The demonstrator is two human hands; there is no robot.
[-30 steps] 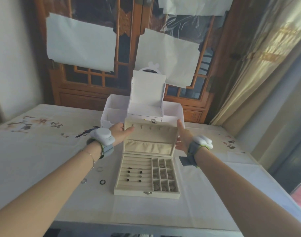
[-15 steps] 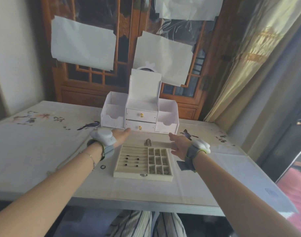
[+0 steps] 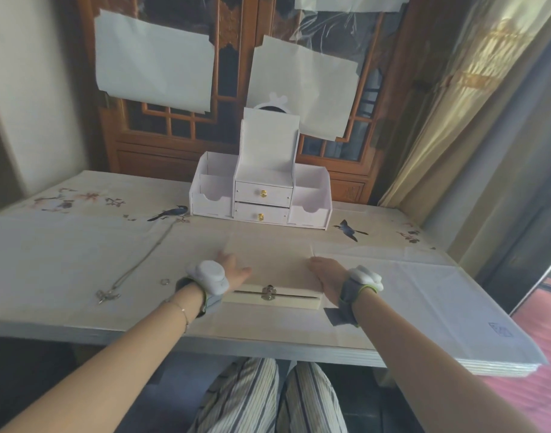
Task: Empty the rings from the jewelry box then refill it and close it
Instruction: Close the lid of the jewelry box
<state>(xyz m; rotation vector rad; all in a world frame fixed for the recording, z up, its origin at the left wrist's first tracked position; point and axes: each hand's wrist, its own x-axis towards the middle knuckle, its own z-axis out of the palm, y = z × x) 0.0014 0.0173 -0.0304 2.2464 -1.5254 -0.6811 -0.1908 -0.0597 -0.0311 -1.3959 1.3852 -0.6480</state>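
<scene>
A wide desk (image 3: 80, 245) draped in a pale cloth printed with birds carries a white wooden drawer organiser (image 3: 261, 195) at its far edge. Near the front edge, at centre, lies the flat cream rectangular jewelry box (image 3: 277, 276), lid down, its metal clasp (image 3: 268, 292) facing the person. The left hand (image 3: 233, 271) and right hand (image 3: 325, 273) rest on the lid with flat, relaxed fingers. Toward the left edge lie a thin silver chain necklace (image 3: 136, 267) and a small ring (image 3: 164, 281).
</scene>
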